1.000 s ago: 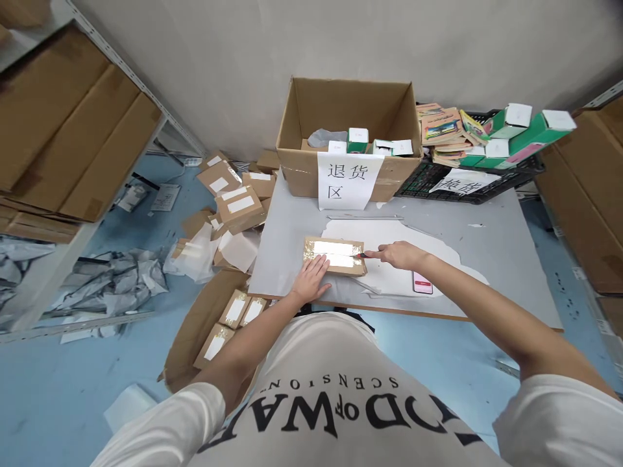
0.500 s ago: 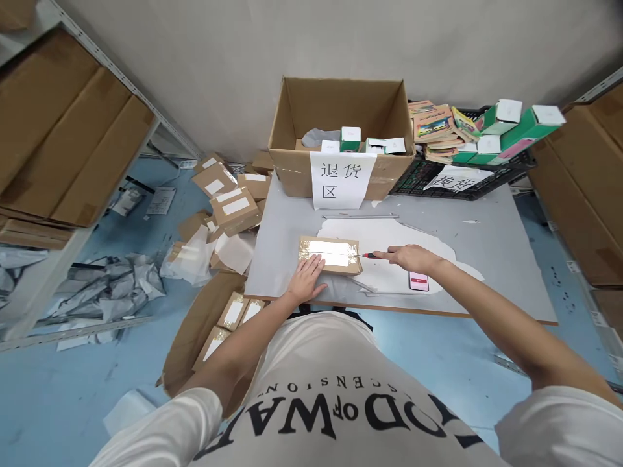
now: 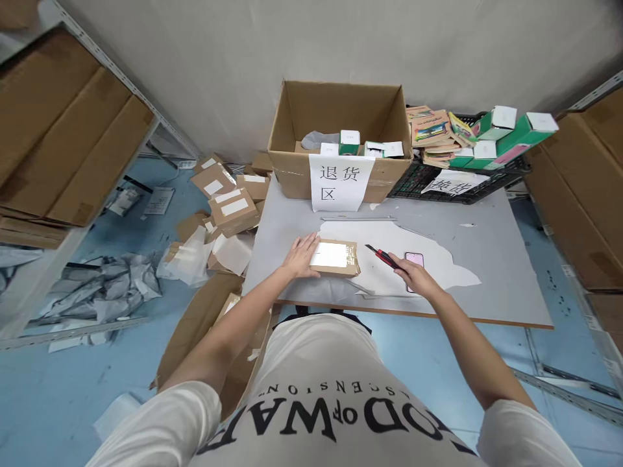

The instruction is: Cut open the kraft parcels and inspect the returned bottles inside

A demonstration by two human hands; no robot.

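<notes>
A small taped carton lies flat on the grey surface, near its near edge. The left hand is laid open against the carton's left end, with the fingers spread; nothing is gripped. The right hand is closed around a red utility knife, whose tip is pointed at the carton but kept apart from it.

A slip of the blade is judged the main risk: the left fingers rest just beside the tape, and the carton is only pressed, not clamped, so it may slide. A deep cut could also damage the contents.

A phone lies just beside the knife hand and could be struck. At the far side, an open box with a paper sign and a black crate of small packages are placed, well apart from the work.
</notes>
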